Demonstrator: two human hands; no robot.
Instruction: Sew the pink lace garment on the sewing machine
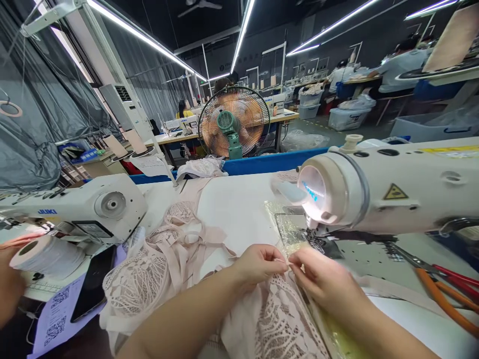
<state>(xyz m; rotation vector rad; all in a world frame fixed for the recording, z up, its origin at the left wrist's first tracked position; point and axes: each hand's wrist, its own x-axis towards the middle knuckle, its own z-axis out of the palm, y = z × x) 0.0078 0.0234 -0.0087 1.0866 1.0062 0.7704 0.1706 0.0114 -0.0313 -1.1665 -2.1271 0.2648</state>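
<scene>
In front of me a pale pink lace bra [286,319] hangs from my fingertips, its lower part running out of view at the bottom edge. My left hand [260,264] is closed, pinching the top edge of the bra. Close against it, my right hand [324,276] pinches the same edge from the other side. The exact bit between the fingertips is small and partly hidden. Just beyond my right hand is the lit head of a sewing machine [377,184]. More lace bras [138,279] with straps lie heaped to the left of my left forearm.
Scissors with orange handles [430,281] lie at the right. On the left are a second sewing machine [112,204], a thread cone [56,257], a phone [93,281] and another person's hand [11,279]. A large fan [234,122] stands beyond the table [239,199].
</scene>
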